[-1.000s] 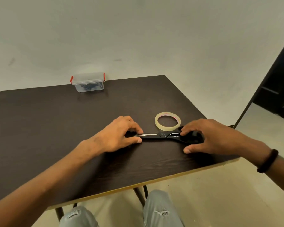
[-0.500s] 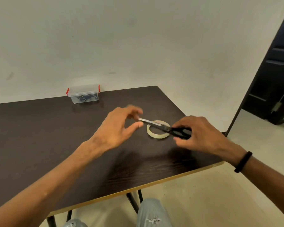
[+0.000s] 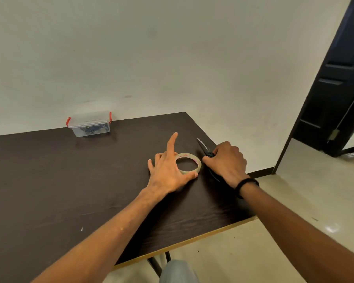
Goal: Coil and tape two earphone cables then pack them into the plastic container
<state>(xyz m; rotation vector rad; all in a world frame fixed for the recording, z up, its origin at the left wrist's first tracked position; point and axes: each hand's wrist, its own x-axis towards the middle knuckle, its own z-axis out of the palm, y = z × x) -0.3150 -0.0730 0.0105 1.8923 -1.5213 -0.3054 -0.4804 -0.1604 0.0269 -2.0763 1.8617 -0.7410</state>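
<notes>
A clear plastic container (image 3: 89, 126) with red clips and its lid on stands at the table's far edge; dark earphone cables show through its wall. A roll of clear tape (image 3: 189, 162) lies flat near the right side of the table. My left hand (image 3: 168, 170) is spread over the roll's left side, thumb against its near rim, index finger raised and straight. To the right of the roll, my right hand (image 3: 226, 162) grips the handles of black scissors (image 3: 203, 147), whose closed blades point away along the table.
The dark wooden table (image 3: 70, 180) has its right edge just past my right hand and its front edge near my knees. A dark door (image 3: 339, 78) stands open at the right. A pale wall rises behind the table.
My right hand has carried the scissors from above the tape roll down to its right side. My left hand has let go of the blade tip and moved onto the tape roll.
</notes>
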